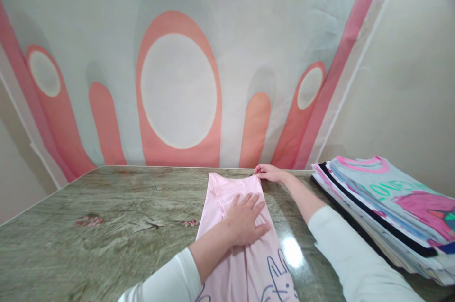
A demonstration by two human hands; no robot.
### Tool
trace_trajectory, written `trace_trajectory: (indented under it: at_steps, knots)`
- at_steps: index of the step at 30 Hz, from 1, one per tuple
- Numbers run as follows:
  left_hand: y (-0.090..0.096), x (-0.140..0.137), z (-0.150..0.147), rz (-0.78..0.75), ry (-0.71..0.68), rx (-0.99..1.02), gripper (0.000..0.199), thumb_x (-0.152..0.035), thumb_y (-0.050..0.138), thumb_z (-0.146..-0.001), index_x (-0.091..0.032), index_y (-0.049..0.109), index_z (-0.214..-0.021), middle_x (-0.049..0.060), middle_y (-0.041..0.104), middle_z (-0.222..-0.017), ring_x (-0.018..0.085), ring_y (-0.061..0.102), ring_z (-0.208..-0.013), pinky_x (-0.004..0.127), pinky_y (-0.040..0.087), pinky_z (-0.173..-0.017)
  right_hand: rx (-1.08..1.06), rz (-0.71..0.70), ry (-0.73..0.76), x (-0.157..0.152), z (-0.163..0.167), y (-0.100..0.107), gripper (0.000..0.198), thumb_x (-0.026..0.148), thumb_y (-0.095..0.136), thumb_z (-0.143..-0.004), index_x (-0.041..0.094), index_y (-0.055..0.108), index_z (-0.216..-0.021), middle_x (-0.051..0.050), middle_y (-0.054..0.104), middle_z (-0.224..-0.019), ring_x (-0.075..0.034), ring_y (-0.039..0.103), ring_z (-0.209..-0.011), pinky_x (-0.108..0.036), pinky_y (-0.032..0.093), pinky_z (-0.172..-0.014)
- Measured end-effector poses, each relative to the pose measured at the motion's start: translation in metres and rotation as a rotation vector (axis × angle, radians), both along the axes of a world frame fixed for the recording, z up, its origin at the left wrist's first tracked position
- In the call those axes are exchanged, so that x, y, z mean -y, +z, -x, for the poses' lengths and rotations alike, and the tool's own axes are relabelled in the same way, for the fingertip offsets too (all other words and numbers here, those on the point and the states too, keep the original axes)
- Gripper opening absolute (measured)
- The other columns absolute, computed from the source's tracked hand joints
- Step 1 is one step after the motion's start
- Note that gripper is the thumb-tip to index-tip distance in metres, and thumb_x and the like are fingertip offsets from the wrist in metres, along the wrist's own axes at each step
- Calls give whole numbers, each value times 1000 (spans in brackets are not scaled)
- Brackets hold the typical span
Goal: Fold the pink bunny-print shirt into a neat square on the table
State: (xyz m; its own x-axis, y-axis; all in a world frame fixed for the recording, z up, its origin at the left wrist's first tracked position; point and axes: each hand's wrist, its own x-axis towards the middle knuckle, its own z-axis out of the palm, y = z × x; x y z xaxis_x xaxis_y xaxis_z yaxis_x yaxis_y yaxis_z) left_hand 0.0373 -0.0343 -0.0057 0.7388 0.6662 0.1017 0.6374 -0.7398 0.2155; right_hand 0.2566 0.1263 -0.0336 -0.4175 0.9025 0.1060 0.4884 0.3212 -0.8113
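Observation:
A light pink garment (254, 259) with dark blue line drawings lies lengthwise on the wood-patterned table, its sides folded inward. My left hand (245, 220) rests flat on its upper middle, fingers spread. At the garment's far right corner, my right hand (266, 172) pinches the fabric between thumb and fingers. The garment's near end runs out of the bottom of the view, and my left forearm covers part of it.
A stack of folded clothes (384, 216) stands on the right, a grey shirt with pink collar on top. The glossy table (106, 245) reaches back to a wall (234, 55) with coral and pink shapes.

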Motion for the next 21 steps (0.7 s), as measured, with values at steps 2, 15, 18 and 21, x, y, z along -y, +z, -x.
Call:
trace_trajectory:
  at_steps: [2,15,18,21]
  knots:
    - [0,0,0,11,-9,-12,64,-60,33,-85,-23,32,-138,9,23,-147,31,15,-135,54,9,-105,71,-15,4,-7,2,5,14,23,65,-65,16,61,-76,1,60,-64,-11,52,-59,-24,41,-58]
    - [7,4,2,37,-19,-80,76,-70,25,-81,-22,27,-140,9,17,-149,34,8,-135,59,5,-104,351,-317,-270,15,1,6,40,27,68,-68,16,57,-105,-8,59,-100,-22,52,-95,-37,39,-86]
    - [4,4,3,34,-17,-73,76,-71,25,-81,-23,27,-140,8,18,-149,35,7,-135,60,5,-104,352,-402,-337,35,6,2,27,26,56,-80,15,58,-105,-10,58,-105,-21,52,-100,-37,38,-90]
    - [0,4,2,35,-7,-49,74,-69,28,-81,-24,27,-140,7,19,-148,36,8,-135,61,4,-103,368,-509,-279,62,13,-6,27,20,40,-88,17,62,-102,-10,61,-105,-20,54,-101,-35,39,-92]
